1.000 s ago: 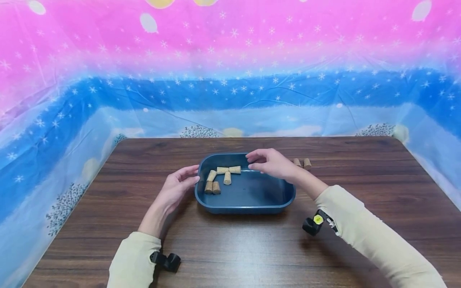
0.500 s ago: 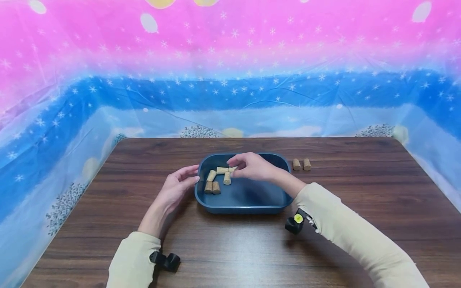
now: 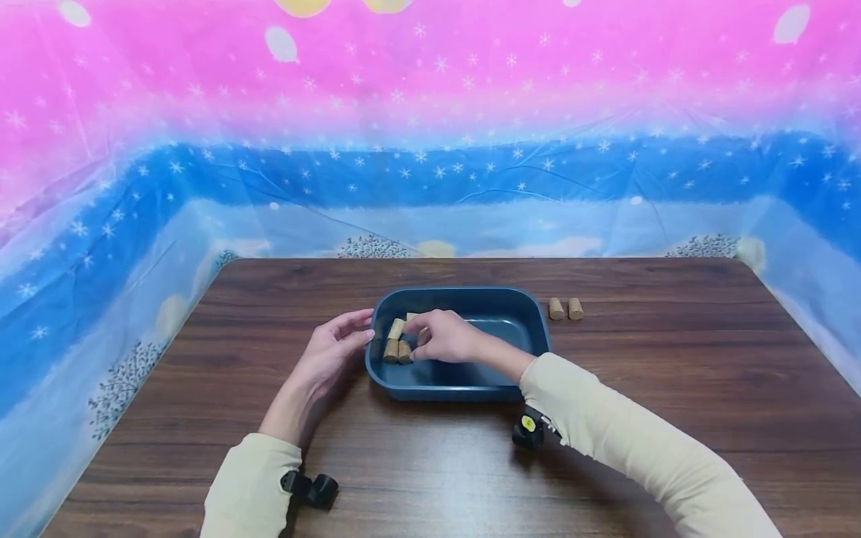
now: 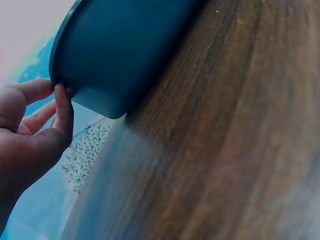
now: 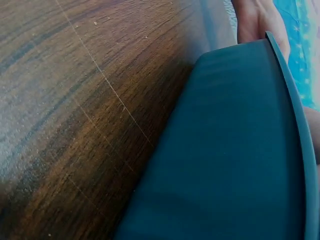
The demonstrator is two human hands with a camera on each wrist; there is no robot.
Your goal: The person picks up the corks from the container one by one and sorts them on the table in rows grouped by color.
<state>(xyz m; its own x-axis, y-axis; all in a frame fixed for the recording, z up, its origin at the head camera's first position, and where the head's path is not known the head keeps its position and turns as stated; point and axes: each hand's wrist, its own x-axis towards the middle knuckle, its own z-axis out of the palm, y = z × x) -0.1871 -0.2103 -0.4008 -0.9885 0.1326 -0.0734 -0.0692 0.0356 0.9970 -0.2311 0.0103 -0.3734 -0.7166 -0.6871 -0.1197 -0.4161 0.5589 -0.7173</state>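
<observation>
A dark blue-green basin [image 3: 464, 390] stands on the wooden table with several cork stoppers inside, at its left end. Two darker corks [image 3: 392, 351] sit side by side there, a paler cork [image 3: 397, 329] lying against them. Inside the basin, my right hand [image 3: 451, 338] has thumb and forefinger curled round a pale cork, which the fingers mostly hide. My left hand [image 3: 329, 349] pinches the basin's left rim; in the left wrist view its fingertips meet the rim from both sides. The right wrist view mainly shows the basin's outer wall [image 5: 225, 140].
Two more corks [image 3: 565, 308] stand on the table [image 3: 673, 359] just right of the basin. A patterned cloth [image 3: 430, 172] in pink and blue hangs behind and beside the table.
My right hand has moved left and down from the basin's back right edge to the corks at its left end. The left hand has stayed at the rim.
</observation>
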